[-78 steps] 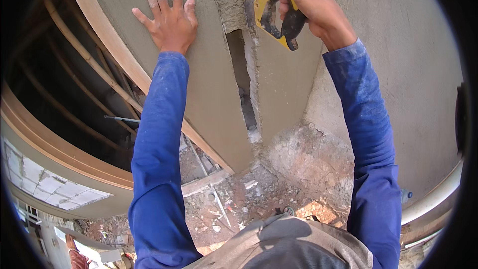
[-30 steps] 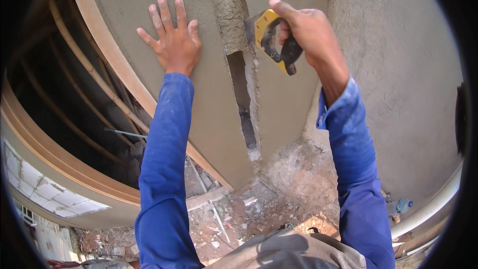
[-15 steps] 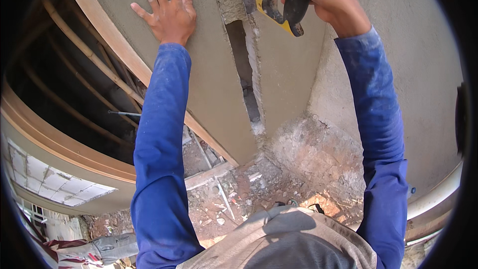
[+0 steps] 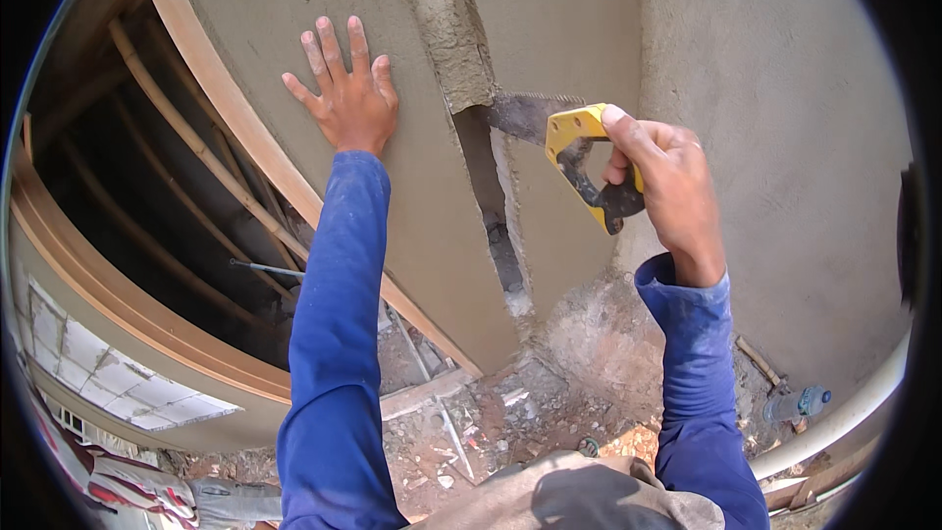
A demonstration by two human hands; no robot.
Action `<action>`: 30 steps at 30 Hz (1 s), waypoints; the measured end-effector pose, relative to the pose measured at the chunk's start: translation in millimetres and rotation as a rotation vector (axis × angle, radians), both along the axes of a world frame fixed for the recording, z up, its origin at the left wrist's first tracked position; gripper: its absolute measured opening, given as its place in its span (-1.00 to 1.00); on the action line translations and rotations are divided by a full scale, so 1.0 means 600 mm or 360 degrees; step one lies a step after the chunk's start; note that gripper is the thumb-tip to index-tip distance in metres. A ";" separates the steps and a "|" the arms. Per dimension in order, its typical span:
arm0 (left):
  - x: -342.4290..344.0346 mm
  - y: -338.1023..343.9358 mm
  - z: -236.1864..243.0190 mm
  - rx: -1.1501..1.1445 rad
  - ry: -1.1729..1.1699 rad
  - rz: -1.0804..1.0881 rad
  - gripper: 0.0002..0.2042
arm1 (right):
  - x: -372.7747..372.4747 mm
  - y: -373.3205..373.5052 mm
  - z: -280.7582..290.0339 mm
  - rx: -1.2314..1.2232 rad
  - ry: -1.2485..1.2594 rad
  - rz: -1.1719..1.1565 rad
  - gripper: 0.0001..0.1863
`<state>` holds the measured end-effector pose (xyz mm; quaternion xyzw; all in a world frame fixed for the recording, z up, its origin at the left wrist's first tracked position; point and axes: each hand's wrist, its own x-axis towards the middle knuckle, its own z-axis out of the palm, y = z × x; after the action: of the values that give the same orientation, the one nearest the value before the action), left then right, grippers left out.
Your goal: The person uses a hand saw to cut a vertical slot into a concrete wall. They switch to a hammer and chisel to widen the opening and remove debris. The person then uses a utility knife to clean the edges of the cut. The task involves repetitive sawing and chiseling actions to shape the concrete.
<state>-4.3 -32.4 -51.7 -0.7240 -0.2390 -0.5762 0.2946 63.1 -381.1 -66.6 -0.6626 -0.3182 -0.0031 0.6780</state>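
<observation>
My right hand (image 4: pixel 667 177) is closed round the yellow and black handle of a handsaw (image 4: pixel 594 162). Its dusty blade points left, the tip reaching into the top of a narrow open slot (image 4: pixel 483 172) in the grey plastered wall (image 4: pixel 432 226). Rough mortar (image 4: pixel 446 29) fills the channel above that slot. Left of the channel, my left hand (image 4: pixel 351 103) lies flat against the plaster with fingers spread, holding nothing.
A wooden frame (image 4: pixel 231 88) edges a dark opening with wooden poles (image 4: pixel 186 132) at left. Rubble (image 4: pixel 461 432) covers the ground below. At lower right are a plastic bottle (image 4: pixel 795 404) and a white pipe (image 4: pixel 849 410). Filled sacks (image 4: pixel 137 486) lie at lower left.
My right hand has brought the saw lower, from beside the mortar-filled channel to the top of the open slot. The left hand stays flat on the wall while the view shifts slightly.
</observation>
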 end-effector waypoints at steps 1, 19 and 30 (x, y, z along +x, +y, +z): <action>0.006 -0.004 -0.001 -0.0008 0.0001 0.0007 -0.44 | -0.015 -0.040 -0.030 0.0065 0.0002 0.0032 -0.52; -0.043 0.033 0.058 0.0195 0.0107 -0.0080 -0.37 | -0.179 0.008 -0.200 -0.0026 -0.0042 -0.0096 -0.66; -0.068 0.036 0.099 0.0334 0.0015 0.0022 -0.37 | -0.104 0.166 -0.135 0.0152 -0.0091 -0.0019 -0.54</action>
<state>-45.2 -10.5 7.9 -0.6903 -0.1809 -0.5925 0.3737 0.5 -281.5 -147.7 -0.6310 -0.3329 -0.0411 0.6995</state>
